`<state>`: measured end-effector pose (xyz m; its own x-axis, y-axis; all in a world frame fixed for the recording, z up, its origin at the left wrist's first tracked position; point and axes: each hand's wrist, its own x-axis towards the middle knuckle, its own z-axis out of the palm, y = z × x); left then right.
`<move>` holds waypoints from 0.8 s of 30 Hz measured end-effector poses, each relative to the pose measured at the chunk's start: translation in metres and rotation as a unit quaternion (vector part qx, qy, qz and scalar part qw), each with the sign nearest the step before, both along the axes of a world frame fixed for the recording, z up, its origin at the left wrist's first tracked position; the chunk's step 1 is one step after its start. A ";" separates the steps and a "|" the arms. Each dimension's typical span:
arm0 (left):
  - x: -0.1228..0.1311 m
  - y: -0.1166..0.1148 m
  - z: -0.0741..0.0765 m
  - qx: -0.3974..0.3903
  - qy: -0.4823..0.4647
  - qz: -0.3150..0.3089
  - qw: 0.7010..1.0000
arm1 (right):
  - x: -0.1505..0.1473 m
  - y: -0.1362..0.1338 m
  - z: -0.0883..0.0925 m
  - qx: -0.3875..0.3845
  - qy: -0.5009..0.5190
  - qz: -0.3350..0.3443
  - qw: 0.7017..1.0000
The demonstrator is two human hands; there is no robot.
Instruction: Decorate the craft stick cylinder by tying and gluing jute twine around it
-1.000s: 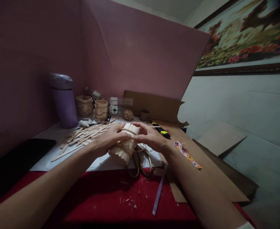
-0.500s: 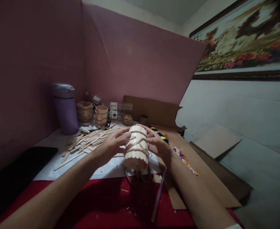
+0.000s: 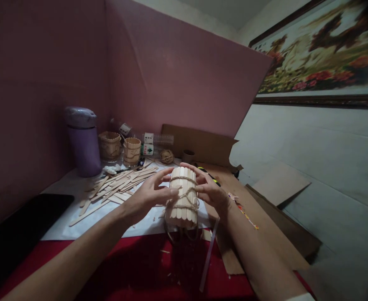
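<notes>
A: So, which step do the hands seem to be at?
B: I judge it is binding. The stick cylinder (image 3: 182,211) is upright between the hands, with twine (image 3: 187,195) crossed around it.
A: And the grip?
B: The left hand (image 3: 148,197) presses one side, fingers half curled. The right hand (image 3: 211,191) cups the other side. Tightening would need both hands firm.

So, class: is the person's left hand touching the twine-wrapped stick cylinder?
Touching. In the head view, the left hand presses its fingertips against the side of the stick cylinder.
</notes>
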<state>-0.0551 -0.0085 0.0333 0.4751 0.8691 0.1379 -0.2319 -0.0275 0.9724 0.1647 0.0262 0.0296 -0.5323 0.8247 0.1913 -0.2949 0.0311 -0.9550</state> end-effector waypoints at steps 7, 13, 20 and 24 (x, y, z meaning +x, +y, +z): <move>0.001 -0.002 0.005 0.003 -0.059 -0.040 0.997 | 0.008 0.003 -0.001 0.028 -0.006 0.003 1.000; 0.001 -0.003 -0.001 0.038 -0.017 -0.021 0.999 | 0.010 0.002 0.001 0.030 -0.016 0.012 0.999; 0.005 -0.007 0.001 0.037 0.012 -0.004 0.999 | 0.008 0.003 -0.001 0.035 -0.013 0.041 0.998; 0.005 -0.007 0.002 0.034 0.016 -0.008 0.999 | 0.009 0.006 -0.004 0.033 -0.012 0.048 0.998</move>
<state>-0.0501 -0.0154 0.0352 0.4945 0.8502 0.1809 -0.2017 -0.0902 0.9753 0.1741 0.0319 0.0260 -0.6127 0.7559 0.2306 -0.2775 0.0674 -0.9584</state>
